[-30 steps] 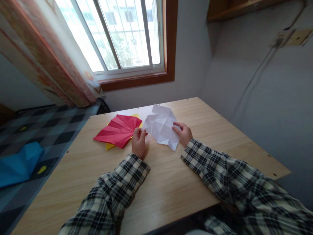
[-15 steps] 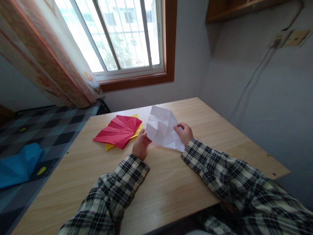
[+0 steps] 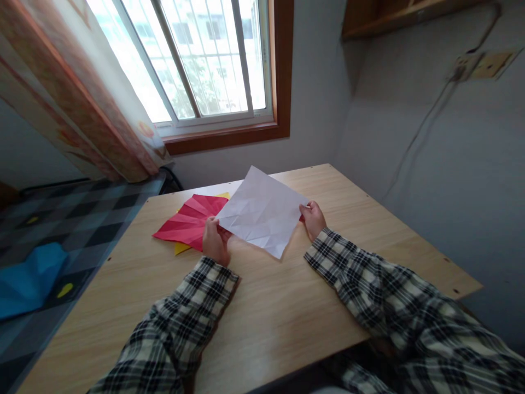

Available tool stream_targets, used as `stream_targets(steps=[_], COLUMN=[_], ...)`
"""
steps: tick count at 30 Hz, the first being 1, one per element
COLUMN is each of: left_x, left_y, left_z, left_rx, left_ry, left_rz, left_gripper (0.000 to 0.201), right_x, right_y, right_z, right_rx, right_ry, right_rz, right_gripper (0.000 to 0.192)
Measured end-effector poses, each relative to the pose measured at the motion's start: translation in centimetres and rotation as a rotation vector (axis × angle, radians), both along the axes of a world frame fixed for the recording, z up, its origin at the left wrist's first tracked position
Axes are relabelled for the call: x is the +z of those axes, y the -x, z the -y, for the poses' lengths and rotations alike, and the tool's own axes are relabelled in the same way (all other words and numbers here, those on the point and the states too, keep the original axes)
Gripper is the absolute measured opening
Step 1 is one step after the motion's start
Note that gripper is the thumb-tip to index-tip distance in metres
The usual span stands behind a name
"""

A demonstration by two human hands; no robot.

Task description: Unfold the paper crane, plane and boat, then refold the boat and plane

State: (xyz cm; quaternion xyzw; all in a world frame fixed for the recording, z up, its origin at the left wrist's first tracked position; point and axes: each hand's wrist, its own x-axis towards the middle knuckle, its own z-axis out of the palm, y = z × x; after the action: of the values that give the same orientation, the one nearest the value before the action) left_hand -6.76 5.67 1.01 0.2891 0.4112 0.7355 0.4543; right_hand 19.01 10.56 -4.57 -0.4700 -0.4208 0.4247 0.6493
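Stretched between my two hands is a creased sheet of white paper (image 3: pixel 262 210), held above the wooden table (image 3: pixel 262 312) with one corner pointing toward me. My left hand (image 3: pixel 215 241) pinches its left corner, thumb on top. At the opposite corner my right hand (image 3: pixel 314 219) grips it the same way, fingers curled beneath. A creased red paper (image 3: pixel 184 219) lies on the table just left of the white sheet, partly covered by it and by my left hand. Under the red one, edges of a yellow paper (image 3: pixel 181 249) stick out.
To the left, a blue folded paper (image 3: pixel 33 279) rests on a checkered cloth surface (image 3: pixel 98 219) beside the table. A window (image 3: pixel 197 65) with a curtain (image 3: pixel 90 93) stands beyond. On the right wall a cable (image 3: pixel 422 126) hangs from a socket (image 3: pixel 488 65).
The white paper has been pulled out wider and flatter, from a crumpled shape to a diamond. My left hand has moved left, now in front of the red paper; my right hand stays about in place.
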Motion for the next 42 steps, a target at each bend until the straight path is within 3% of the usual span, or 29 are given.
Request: stream_targets(steps=[7, 12, 16, 21, 24, 30, 36, 42], left_x=[-0.9, -1.6, -2.0, -1.6, -1.0, -0.6, -1.4, -1.4], left_y=[0.6, 1.1, 1.4, 1.0, 0.7, 0.1, 0.1, 0.2], left_z=[-0.3, -0.5, -0.5, -0.1, 0.2, 0.8, 1.0, 1.1], left_rx=[0.16, 0.175, 0.119, -0.072, -0.123, -0.208, -0.334, -0.356], left_ry=[-0.053, -0.075, -0.073, 0.008, 0.0, 0.008, -0.003, -0.031], left_rz=[-0.319, -0.484, -0.532, -0.45, -0.398, -0.566, -0.753, -0.762], left_gripper=[0.011, 0.013, 0.016, 0.024, 0.031, 0.045, 0.031, 0.027], right_x=[1.1, 1.1, 1.0, 1.2, 1.4, 1.7, 1.6, 1.0], right_y=[-0.1, -0.1, -0.4, -2.0, -3.0, -3.1, -2.7, -3.3], right_z=[0.2, 0.2, 0.0, -0.4, -0.7, -0.5, -0.2, -0.8], right_rx=[0.099, -0.002, -0.096, -0.046, -0.015, 0.013, 0.06, -0.025], right_ry=[0.064, 0.093, 0.083, 0.089, 0.056, 0.027, 0.012, 0.006], right_rz=[-0.245, -0.223, -0.16, -0.251, -0.23, -0.219, -0.188, -0.172], right_gripper=[0.031, 0.032, 0.035, 0.035, 0.033, 0.034, 0.033, 0.032])
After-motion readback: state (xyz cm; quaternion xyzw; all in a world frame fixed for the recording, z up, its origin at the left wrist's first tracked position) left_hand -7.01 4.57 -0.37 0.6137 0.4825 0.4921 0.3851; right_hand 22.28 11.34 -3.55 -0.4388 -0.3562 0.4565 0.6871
